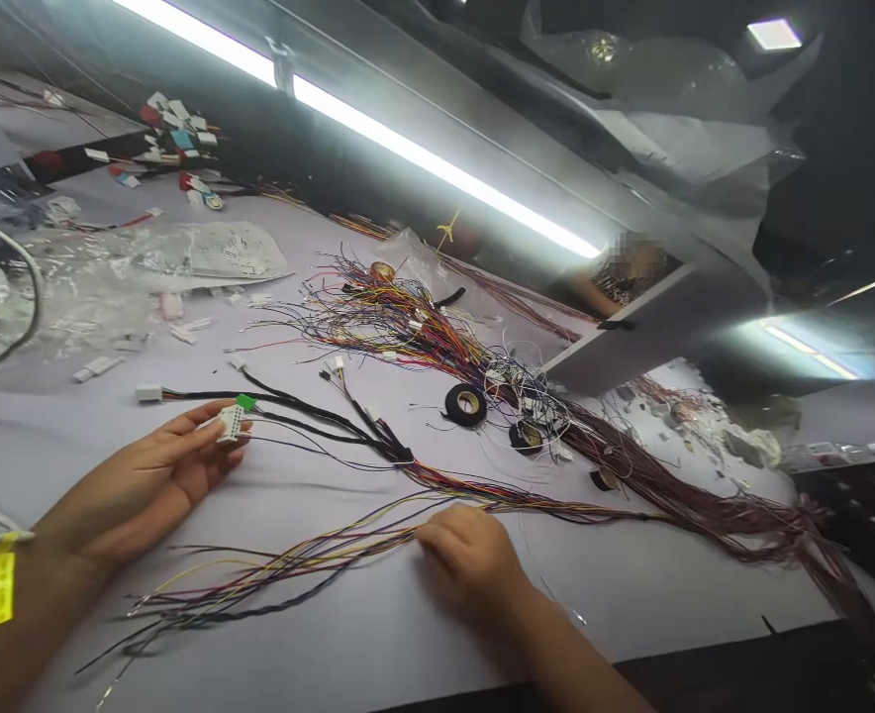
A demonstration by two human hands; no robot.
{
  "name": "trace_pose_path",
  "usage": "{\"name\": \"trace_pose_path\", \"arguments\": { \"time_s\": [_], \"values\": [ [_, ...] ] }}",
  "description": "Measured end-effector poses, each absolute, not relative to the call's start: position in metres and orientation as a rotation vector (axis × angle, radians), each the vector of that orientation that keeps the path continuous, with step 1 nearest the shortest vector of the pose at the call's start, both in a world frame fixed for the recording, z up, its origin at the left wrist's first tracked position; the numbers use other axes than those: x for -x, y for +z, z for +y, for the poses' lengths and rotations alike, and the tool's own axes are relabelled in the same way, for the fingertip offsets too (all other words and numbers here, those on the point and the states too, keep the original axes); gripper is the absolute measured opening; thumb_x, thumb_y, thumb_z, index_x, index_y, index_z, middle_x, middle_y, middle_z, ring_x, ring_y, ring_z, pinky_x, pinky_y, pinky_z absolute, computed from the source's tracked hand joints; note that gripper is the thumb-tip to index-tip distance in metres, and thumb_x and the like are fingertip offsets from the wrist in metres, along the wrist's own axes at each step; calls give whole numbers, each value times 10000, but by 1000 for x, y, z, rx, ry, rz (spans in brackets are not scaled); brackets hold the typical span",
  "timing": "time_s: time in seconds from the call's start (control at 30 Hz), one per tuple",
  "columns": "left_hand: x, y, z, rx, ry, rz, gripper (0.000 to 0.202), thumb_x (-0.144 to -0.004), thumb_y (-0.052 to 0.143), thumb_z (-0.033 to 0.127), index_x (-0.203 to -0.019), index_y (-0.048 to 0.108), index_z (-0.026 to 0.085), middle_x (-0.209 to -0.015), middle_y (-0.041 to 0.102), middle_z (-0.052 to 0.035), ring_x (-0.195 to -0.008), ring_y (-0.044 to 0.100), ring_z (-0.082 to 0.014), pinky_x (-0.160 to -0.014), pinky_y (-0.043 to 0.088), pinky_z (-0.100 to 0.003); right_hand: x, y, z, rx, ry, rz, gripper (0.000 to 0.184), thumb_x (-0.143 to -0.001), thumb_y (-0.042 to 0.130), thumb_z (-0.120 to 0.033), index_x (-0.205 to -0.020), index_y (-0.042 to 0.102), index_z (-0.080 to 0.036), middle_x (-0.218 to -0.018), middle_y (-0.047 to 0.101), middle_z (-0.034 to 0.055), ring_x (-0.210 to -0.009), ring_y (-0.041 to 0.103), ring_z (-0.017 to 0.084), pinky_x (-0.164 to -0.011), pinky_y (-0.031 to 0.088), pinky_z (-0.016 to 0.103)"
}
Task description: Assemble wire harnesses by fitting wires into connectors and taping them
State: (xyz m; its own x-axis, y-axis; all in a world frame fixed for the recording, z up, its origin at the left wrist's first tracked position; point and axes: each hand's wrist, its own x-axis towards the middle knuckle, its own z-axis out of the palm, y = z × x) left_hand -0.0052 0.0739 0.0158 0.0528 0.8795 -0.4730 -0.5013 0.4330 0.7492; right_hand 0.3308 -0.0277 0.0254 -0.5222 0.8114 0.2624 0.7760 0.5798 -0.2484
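Observation:
My left hand (174,473) pinches a white multi-pin connector (231,424) between thumb and fingers; a green piece (245,402) sits at its top edge. From it a black-wrapped branch runs right to the taped joint of the wire harness (400,454). Other wrapped branches end in a white connector (148,394) and smaller plugs (339,364). My right hand (471,545) is closed at a bundle of loose coloured wires (311,558), whose free ends fan out to the left on the table. Its fingertips are partly hidden.
Black tape rolls (465,404) lie beyond the harness, beside a heap of coloured wires (408,317). Long brown wires (675,495) stretch right. Plastic bags (111,277) lie at left near a white cable (35,287). A lit tube lamp (437,163) hangs above; another person (623,272) is behind.

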Motion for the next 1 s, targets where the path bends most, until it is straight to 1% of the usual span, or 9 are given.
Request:
{"name": "trace_pose_path", "arguments": {
  "time_s": [0.07, 0.13, 0.27, 0.4, 0.67, 0.77, 0.87, 0.93, 1.0],
  "values": [
    [3, 16, 74, -425, 1127, 1070, 274, -839, 542, -12, -1002, 658, 175, -898, 679, -32, -783, 679, -122, -713, 614, -229, -361, 21, -26, 1506, 82, -2383, 196, -886, 475, -109, -952, 637, -194, -873, 676, 65, -806, 587, 188, -689, 446, 307],
    [2, 15, 75, -435, 1142, 1084, 276, -838, 536, -11, -997, 663, 175, -900, 680, -34, -775, 677, -122, -706, 616, -229, -381, 19, -28, 1620, 89, -2395, 182, -893, 503, -117, -961, 652, -194, -913, 671, 78, -853, 590, 201, -722, 459, 315],
    [0, 15, 77, -461, 1144, 1134, 268, -841, 531, 4, -967, 678, 189, -908, 681, -34, -760, 671, -124, -698, 623, -233, -399, 22, -38, 1615, 229, -2468, 168, -913, 516, -152, -996, 654, -201, -878, 682, 60, -820, 609, 191, -726, 473, 306],
    [-3, 17, 78, -460, 1165, 1155, 270, -841, 519, -1, -905, 688, 199, -865, 678, -19, -743, 667, -115, -685, 622, -216, -402, 19, -35, 1679, 177, -2368, 208, -923, 489, -133, -1057, 640, -187, -916, 691, 63, -823, 628, 173, -737, 475, 279],
    [3, 7, 79, -524, 1151, 1160, 283, -834, 552, 26, -940, 701, 242, -914, 685, -10, -807, 662, -121, -732, 620, -220, -384, 3, -30, 1697, -11, -2421, 263, -886, 499, -92, -1054, 666, -206, -839, 660, 53, -764, 587, 174, -657, 411, 268],
    [5, 5, 80, -529, 1137, 1151, 265, -829, 567, 30, -918, 705, 238, -914, 692, -4, -825, 658, -125, -733, 619, -219, -385, 2, -40, 1646, -23, -2435, 282, -874, 483, -65, -1033, 670, -206, -811, 649, 49, -745, 567, 173, -663, 395, 274],
    [4, 6, 81, -516, 1126, 1133, 260, -826, 569, 24, -910, 709, 227, -921, 700, 1, -843, 659, -130, -731, 620, -225, -387, 1, -48, 1635, -73, -2450, 308, -860, 484, -59, -1059, 666, -207, -769, 632, 35, -680, 544, 161, -621, 364, 274],
    [3, 8, 81, -512, 1132, 1127, 263, -822, 569, 20, -921, 709, 220, -921, 704, -2, -838, 664, -132, -732, 621, -224, -386, 2, -50, 1650, -97, -2450, 291, -858, 494, -73, -1043, 668, -215, -737, 617, 21, -637, 527, 150, -588, 340, 267],
    [0, 12, 81, -512, 1139, 1136, 252, -820, 573, 25, -919, 708, 214, -913, 706, -8, -814, 668, -131, -721, 623, -216, -382, 6, -47, 1677, -78, -2453, 227, -866, 506, -104, -973, 671, -217, -705, 602, 10, -612, 520, 140, -564, 322, 259]
  ]
}}
